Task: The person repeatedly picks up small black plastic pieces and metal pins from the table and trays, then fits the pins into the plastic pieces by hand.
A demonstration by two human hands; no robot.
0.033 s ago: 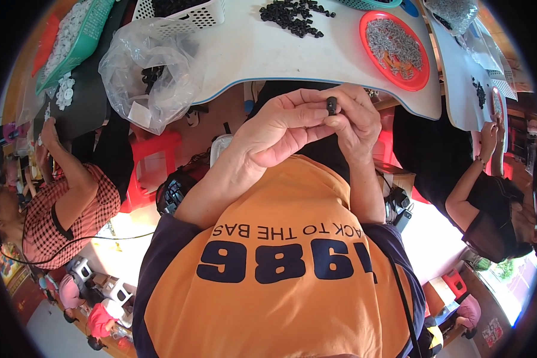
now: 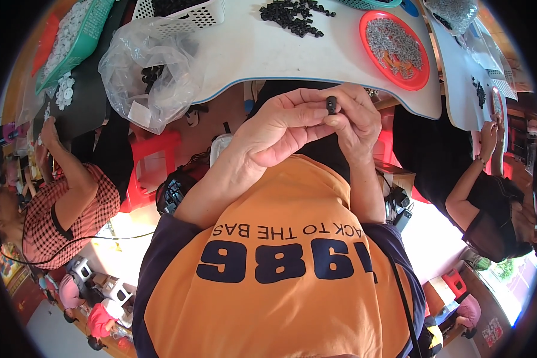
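Note:
A small black plastic piece (image 2: 332, 105), shaped somewhat like a cord lock, is held up just off the table's near edge, above my lap. My left hand (image 2: 289, 122) pinches it between thumb and fingers from the left. From the right, the thumb and fingertips of my right hand (image 2: 355, 119) press on it too, so both hands meet around it. The finer details of the piece are too small to make out. On the table beyond lies a loose pile of similar-looking black pieces (image 2: 295, 18). To the right sits a round red tray (image 2: 364, 37) of small silvery pieces that resemble springs.
A clear plastic bag (image 2: 155, 89) hangs over the white table's (image 2: 238, 56) left edge, by a white perforated basket (image 2: 209, 15). Co-workers sit at my left (image 2: 71, 209) and right (image 2: 489, 206). A green basket (image 2: 89, 36) stands far left; a red stool (image 2: 155, 146) is below.

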